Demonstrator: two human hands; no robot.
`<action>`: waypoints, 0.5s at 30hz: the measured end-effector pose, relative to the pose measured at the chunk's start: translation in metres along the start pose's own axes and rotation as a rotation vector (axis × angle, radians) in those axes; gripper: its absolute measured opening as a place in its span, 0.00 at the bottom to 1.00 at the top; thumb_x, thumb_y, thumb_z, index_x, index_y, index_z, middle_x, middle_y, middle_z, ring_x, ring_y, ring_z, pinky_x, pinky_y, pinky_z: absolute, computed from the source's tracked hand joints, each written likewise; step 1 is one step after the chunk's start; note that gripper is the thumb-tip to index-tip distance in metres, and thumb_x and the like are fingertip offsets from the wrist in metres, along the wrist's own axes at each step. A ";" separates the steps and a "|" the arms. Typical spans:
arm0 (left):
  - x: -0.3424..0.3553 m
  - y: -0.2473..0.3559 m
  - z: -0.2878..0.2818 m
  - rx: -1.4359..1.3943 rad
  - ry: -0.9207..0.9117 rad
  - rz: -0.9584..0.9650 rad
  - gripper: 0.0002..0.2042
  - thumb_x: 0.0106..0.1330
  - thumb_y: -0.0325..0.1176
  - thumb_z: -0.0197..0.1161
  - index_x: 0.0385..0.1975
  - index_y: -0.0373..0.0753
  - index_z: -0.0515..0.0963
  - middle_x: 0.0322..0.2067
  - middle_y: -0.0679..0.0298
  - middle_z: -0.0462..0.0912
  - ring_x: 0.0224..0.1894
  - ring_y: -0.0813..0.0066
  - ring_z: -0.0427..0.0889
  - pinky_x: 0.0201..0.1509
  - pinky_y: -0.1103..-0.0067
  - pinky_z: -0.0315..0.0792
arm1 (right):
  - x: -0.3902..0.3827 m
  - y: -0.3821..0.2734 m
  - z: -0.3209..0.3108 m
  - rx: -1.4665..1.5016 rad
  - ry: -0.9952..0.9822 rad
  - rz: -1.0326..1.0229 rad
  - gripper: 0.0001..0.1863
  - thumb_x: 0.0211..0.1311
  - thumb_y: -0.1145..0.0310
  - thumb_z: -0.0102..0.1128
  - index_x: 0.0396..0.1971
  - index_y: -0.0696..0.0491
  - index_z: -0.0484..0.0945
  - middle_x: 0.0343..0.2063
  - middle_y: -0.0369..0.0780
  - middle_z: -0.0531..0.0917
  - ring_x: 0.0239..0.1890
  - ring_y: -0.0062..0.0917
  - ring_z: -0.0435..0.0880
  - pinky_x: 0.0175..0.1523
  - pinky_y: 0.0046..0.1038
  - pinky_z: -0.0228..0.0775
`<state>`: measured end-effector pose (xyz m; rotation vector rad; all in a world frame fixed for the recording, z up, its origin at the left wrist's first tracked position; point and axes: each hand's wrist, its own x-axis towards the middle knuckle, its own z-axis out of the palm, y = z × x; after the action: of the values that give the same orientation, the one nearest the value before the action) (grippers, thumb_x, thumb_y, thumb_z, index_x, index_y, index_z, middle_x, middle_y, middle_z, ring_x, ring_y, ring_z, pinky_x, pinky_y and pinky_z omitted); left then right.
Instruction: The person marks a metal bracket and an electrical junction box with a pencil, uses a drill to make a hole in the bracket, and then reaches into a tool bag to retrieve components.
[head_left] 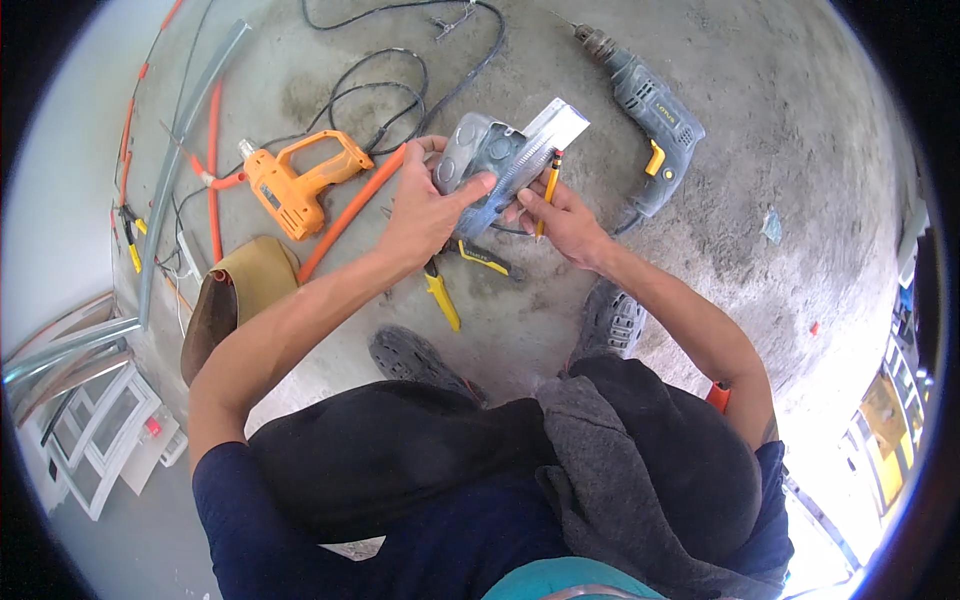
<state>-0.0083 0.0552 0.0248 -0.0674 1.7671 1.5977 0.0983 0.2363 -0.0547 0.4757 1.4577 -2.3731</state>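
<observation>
My left hand [428, 208] is closed around a grey metal electrical box [468, 150] with round knockouts, its thumb pressing on the near side. Against the box lies a shiny metal strip [558, 122], angled up to the right. A yellow pencil [548, 195] stands nearly upright in the closed fingers of my right hand [565, 225], its dark and red end up. Those fingertips also reach the strip's lower part; whether they grip it I cannot tell. On the floor just below the box lie pliers [442, 300] with yellow and black handles, their jaws partly hidden.
An orange heat gun [298, 190] and an orange conduit [350, 215] lie to the left. A corded drill [655, 120] rests at the upper right, and a black cable [425, 75] loops behind. Metal channel [178, 155] and a tan roll [262, 280] are farther left.
</observation>
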 end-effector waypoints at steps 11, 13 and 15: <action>0.035 -0.026 0.021 0.507 0.125 0.408 0.39 0.45 0.29 0.81 0.56 0.31 0.63 0.50 0.51 0.75 0.55 0.63 0.76 0.62 0.70 0.70 | 0.009 0.008 -0.022 -0.156 0.228 0.058 0.10 0.75 0.66 0.53 0.48 0.55 0.73 0.36 0.37 0.84 0.34 0.16 0.76 0.39 0.22 0.69; 0.038 -0.026 0.027 0.507 0.135 0.420 0.38 0.44 0.28 0.81 0.55 0.31 0.64 0.50 0.51 0.75 0.55 0.62 0.76 0.62 0.70 0.70 | 0.009 0.006 -0.034 -0.256 0.309 0.113 0.11 0.74 0.64 0.54 0.48 0.55 0.74 0.36 0.37 0.84 0.36 0.16 0.78 0.40 0.23 0.71; 0.041 -0.023 0.030 0.508 0.151 0.432 0.37 0.44 0.28 0.80 0.55 0.31 0.65 0.51 0.52 0.76 0.56 0.62 0.76 0.62 0.70 0.70 | 0.007 -0.002 -0.045 -0.361 0.528 0.087 0.15 0.71 0.63 0.58 0.52 0.54 0.76 0.36 0.40 0.84 0.38 0.23 0.81 0.43 0.30 0.74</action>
<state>-0.0122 0.0938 -0.0148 0.4751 2.3749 1.3954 0.0969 0.2769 -0.0756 1.0959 1.9837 -1.9316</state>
